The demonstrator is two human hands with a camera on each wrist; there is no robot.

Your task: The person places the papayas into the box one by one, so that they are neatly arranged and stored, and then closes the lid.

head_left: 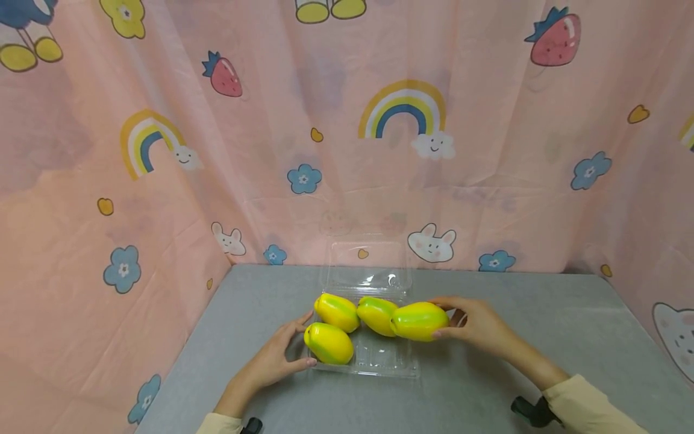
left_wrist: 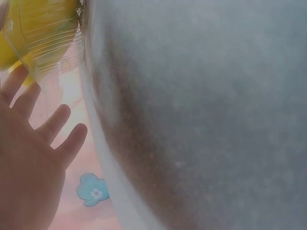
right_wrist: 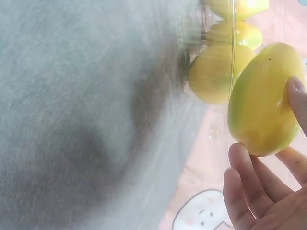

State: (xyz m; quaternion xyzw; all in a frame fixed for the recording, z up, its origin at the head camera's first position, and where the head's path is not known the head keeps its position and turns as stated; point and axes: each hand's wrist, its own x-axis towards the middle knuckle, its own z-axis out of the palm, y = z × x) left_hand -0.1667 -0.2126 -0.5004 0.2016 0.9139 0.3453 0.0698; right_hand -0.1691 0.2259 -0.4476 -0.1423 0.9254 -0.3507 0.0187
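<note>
My right hand (head_left: 479, 325) pinches a yellow-green toy papaya (right_wrist: 266, 100) by its end, thumb on one side and fingers on the other. In the head view this papaya overlaps the right edge of a clear plastic clamshell box (head_left: 379, 360). Three more papayas lie in the box: one at the back left (head_left: 337, 312), one at the back right (head_left: 375, 314), partly hidden by the held one, and one at the front left (head_left: 329, 345). My left hand (head_left: 279, 355) rests at the left side of the box, fingers spread, the thumb by its front corner.
The box's transparent lid (head_left: 368, 265) stands raised at the back, in front of a pink patterned curtain (head_left: 347, 205). Underneath is a grey tabletop (head_left: 260, 301). Both sleeves carry dark wrist straps, the right one (head_left: 534, 411) lying over the table's front.
</note>
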